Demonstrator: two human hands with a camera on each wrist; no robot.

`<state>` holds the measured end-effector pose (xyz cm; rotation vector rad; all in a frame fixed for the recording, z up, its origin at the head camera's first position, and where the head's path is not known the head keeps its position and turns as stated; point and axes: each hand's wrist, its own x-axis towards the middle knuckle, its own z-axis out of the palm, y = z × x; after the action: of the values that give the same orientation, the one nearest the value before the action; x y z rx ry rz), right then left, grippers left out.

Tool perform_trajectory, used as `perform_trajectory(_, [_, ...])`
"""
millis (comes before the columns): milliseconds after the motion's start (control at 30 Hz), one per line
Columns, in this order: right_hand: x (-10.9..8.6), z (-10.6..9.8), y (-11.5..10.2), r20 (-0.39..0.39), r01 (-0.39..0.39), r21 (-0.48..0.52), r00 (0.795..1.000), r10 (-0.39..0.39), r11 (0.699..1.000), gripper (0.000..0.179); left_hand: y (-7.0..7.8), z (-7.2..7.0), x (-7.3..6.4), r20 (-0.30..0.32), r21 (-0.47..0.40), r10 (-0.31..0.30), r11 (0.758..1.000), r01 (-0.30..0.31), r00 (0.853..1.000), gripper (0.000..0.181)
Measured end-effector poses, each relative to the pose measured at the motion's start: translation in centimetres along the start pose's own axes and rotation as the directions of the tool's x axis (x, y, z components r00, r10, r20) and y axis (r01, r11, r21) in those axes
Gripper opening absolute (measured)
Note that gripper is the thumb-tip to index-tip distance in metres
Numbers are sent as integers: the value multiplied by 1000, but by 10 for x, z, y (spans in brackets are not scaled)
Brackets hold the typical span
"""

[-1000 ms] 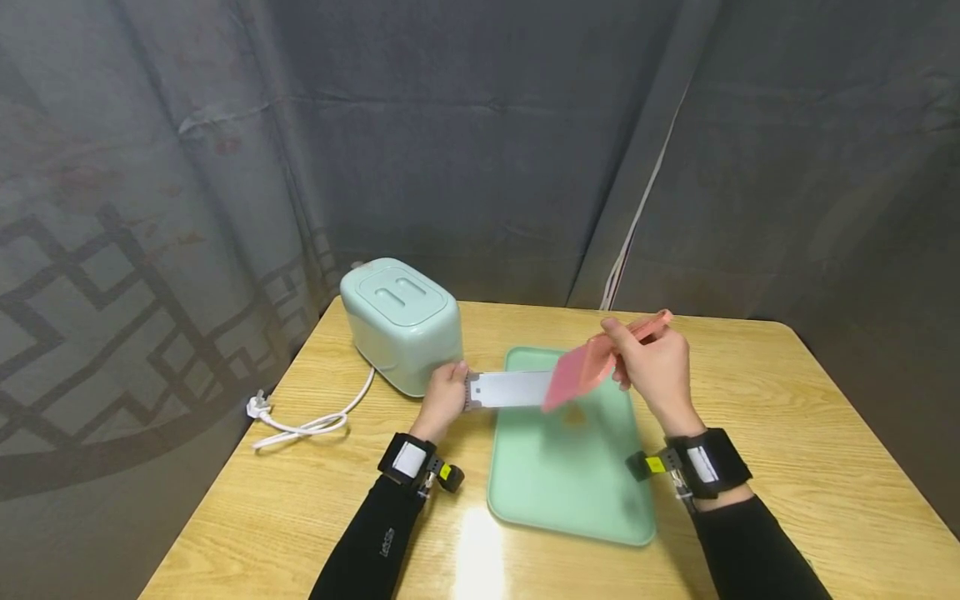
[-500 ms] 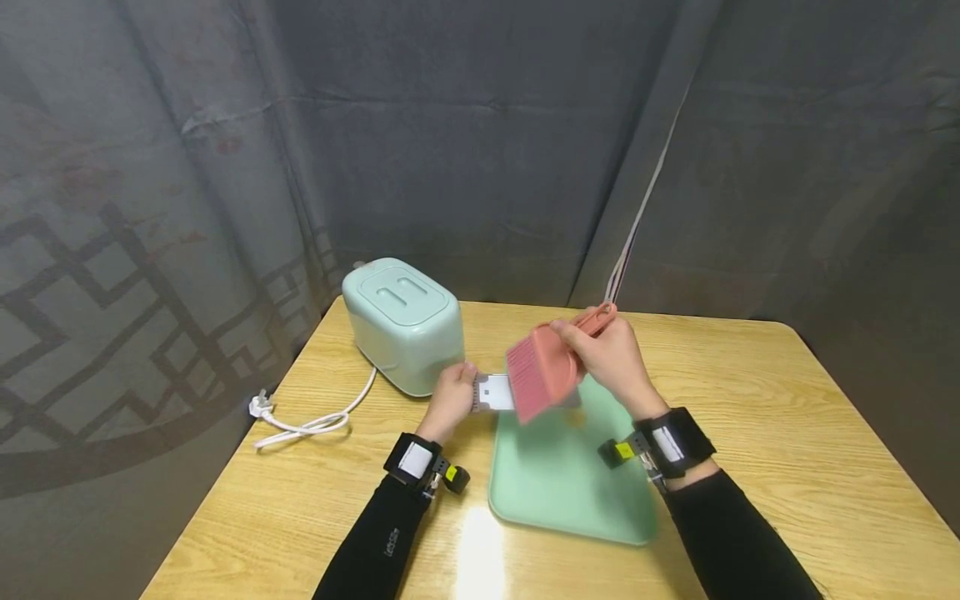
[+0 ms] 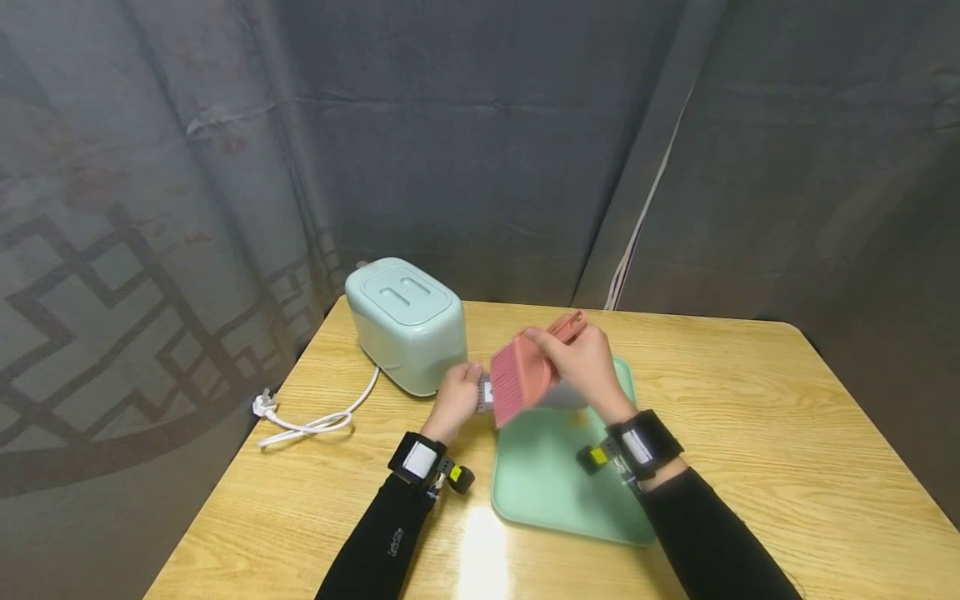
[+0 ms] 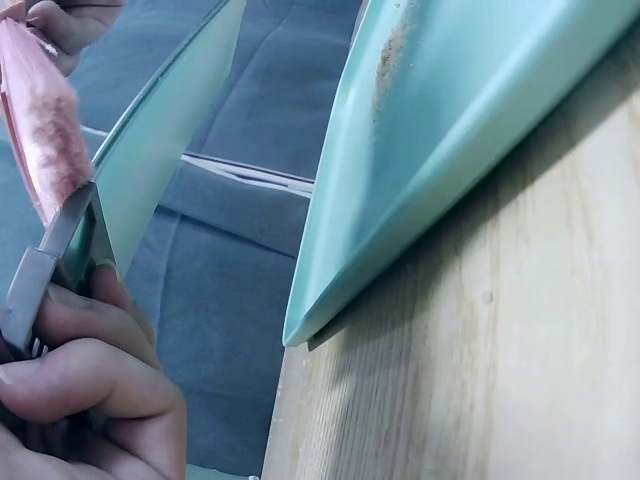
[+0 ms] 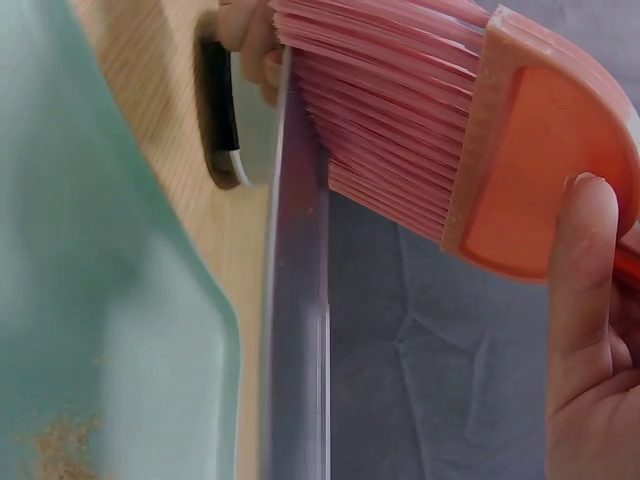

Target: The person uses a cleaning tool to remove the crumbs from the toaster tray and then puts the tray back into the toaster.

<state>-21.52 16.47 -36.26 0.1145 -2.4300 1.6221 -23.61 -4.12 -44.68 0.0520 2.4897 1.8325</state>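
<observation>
My left hand [image 3: 452, 402] grips one end of a flat grey metal crumb tray [image 3: 567, 395], held out over a green serving tray [image 3: 555, 508]. A pink-bristled brush [image 3: 517, 379] is in my right hand [image 3: 588, 367], its thumb pressed on the flat orange head. In the right wrist view the bristles [image 5: 390, 110] lie against the crumb tray's edge, close to the left fingers. Brown crumbs [image 5: 65, 450] lie on the green tray below. Most of the crumb tray's middle is hidden behind the brush in the head view.
A mint-green toaster [image 3: 405, 325] with a lid stands just behind and left of my left hand. Its white cord [image 3: 311, 427] lies looped on the wooden table [image 3: 750, 433], ending in a plug [image 3: 263, 403]. A grey curtain [image 3: 480, 167] hangs behind the table.
My right hand has moved left with the brush, along the crumb tray from its outer end toward my left hand. The left hand has barely shifted, still gripping the crumb tray.
</observation>
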Motion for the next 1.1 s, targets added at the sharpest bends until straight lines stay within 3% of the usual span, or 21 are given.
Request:
perform_trajectory(400, [-1,-11,10,-58,-17,-48,998,14,999,48,0,-1,-1,-7,-23,-29,999,29,1000,35])
perform_trajectory(1100, [-8,-54,28,-146,-17,-38,989,12,999,52,-7,-9,2,-9,-44,-65,997,64,998,41])
